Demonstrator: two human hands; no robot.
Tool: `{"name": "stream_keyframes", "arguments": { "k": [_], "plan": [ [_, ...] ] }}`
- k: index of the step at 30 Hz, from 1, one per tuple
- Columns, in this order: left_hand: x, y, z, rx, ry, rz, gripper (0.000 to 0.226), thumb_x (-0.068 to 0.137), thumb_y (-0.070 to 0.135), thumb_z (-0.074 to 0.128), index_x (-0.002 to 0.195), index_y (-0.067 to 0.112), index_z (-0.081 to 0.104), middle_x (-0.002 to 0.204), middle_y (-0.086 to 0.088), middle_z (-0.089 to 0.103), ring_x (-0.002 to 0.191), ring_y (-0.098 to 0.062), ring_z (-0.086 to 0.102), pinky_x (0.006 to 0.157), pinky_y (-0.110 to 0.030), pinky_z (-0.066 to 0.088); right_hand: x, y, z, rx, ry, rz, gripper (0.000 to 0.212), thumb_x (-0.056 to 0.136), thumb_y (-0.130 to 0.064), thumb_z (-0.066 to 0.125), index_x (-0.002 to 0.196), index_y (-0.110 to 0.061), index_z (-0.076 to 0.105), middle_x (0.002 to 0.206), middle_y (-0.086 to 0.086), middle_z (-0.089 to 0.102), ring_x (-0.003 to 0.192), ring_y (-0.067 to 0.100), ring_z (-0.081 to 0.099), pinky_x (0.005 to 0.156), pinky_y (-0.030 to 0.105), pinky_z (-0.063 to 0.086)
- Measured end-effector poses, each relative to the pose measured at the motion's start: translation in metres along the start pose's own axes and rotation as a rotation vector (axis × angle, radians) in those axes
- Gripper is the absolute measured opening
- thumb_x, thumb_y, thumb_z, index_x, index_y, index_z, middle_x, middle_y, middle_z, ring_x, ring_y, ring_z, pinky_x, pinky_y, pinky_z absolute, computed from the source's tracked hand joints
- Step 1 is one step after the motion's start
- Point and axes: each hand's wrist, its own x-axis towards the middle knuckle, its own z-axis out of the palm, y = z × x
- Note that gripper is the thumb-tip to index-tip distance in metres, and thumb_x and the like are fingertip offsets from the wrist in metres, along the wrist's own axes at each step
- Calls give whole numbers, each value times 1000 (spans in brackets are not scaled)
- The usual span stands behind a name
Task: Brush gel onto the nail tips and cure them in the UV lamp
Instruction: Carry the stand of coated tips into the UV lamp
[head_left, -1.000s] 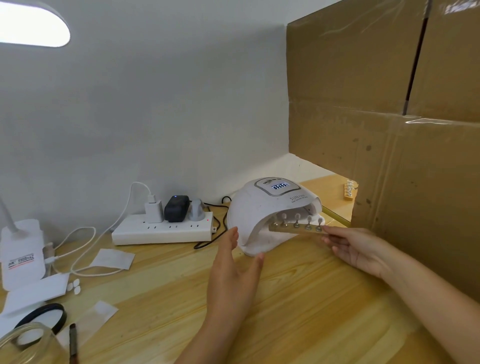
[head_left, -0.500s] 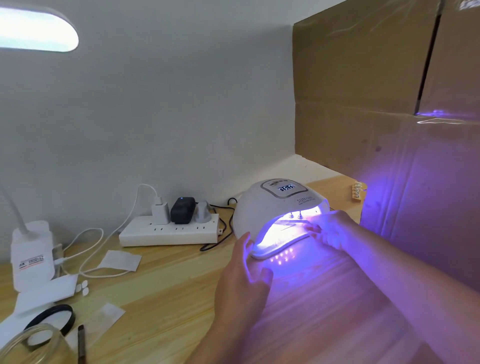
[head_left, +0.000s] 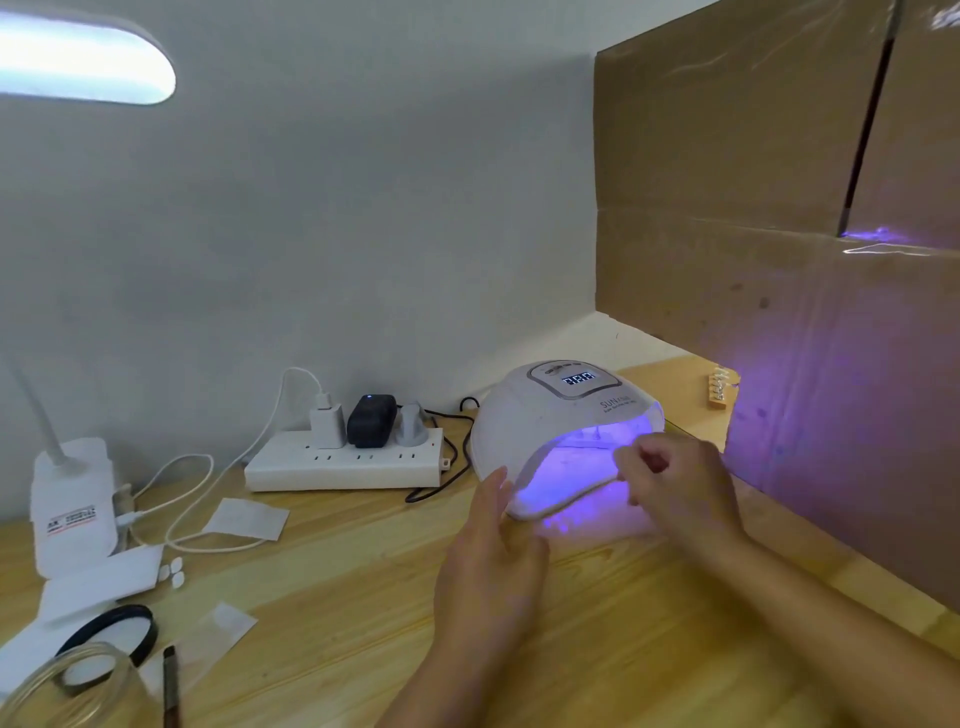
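both hands (head_left: 680, 488) at lit uv lamp (head_left: 550, 421) mouth — cardboard wall (head_left: 831, 364) near right.

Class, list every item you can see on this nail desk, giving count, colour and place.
Domed UV lamp: one, white, glowing violet, centre.
Power strip: one, white, against wall.
Plugged chargers: three, white, black, grey, on strip.
Wooden strip of nail tips: one, tan, behind lamp, right.
Paper squares: several, white, left.
Desk lamp base: one, white, far left.
Cardboard wall: brown, right.
Left hand: fingers straight, touching lamp.
Right hand: curled, at lamp mouth.
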Motion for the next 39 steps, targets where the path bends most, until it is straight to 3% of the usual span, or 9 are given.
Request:
{"name": "stream_keyframes", "arguments": {
  "k": [3,5,8,13,20,26,32,36,39],
  "plan": [
    [0,0,1,-13,-12,-18,63,84,13,51,135,43,27,128,28,42,78,36,36,66,-2,30,11,-21,-9,-48,22,-325,19,75,-34,46,58,-31,52,47,-11,43,48,5,40,46,23,27],
    [0,2,0,-6,-14,-24,62,85,12,49,134,42,28,128,28,42,74,35,38,65,-3,31,34,-29,-4,-149,-32,-328,22,85,-24,47,93,-25,67,67,-11,52,63,7,48,53,24,31],
    [-1,2,0,-17,-13,-27,62,84,9,48,134,41,29,131,26,43,73,31,43,68,-9,37,66,-29,6,-324,-207,-184,40,94,-22,38,132,-31,47,110,1,56,101,20,53,70,24,33],
    [-2,4,-2,-37,-25,-31,63,85,7,47,134,43,27,125,31,41,69,30,44,57,-1,37,84,-35,15,-451,-321,-88,40,98,-25,26,131,-31,49,136,4,47,119,25,46,86,29,37],
    [-2,5,-3,-120,15,-10,61,84,-3,45,129,37,36,115,24,51,87,-23,59,74,-26,41,91,-46,14,-573,-355,-40,37,96,-24,29,122,-32,54,133,-3,51,119,22,47,81,25,32],
    [0,5,-5,-257,100,-9,49,86,-5,44,115,35,43,99,24,53,86,18,50,69,-2,38,67,-47,19,-527,-184,-71,42,96,-27,31,137,-34,38,125,8,52,111,28,51,77,30,36],
    [2,4,-5,-397,195,20,42,85,-7,43,100,31,52,90,6,62,74,2,55,61,-10,41,12,-97,37,77,35,-357,11,90,-29,46,98,-32,53,55,-10,48,56,6,47,54,28,30],
    [-2,9,-11,-411,285,95,19,80,-11,48,85,5,58,62,9,56,51,8,49,48,-6,34,-29,-118,63,269,61,-363,16,81,-38,41,77,-26,52,53,-10,50,51,8,47,52,31,38],
    [-3,13,-18,-468,330,-21,14,84,-3,52,89,9,58,73,5,62,59,8,54,52,-6,37,-48,-113,81,505,187,-84,17,81,-32,43,72,-22,53,57,-11,54,57,13,54,56,35,43]
  ]
}}
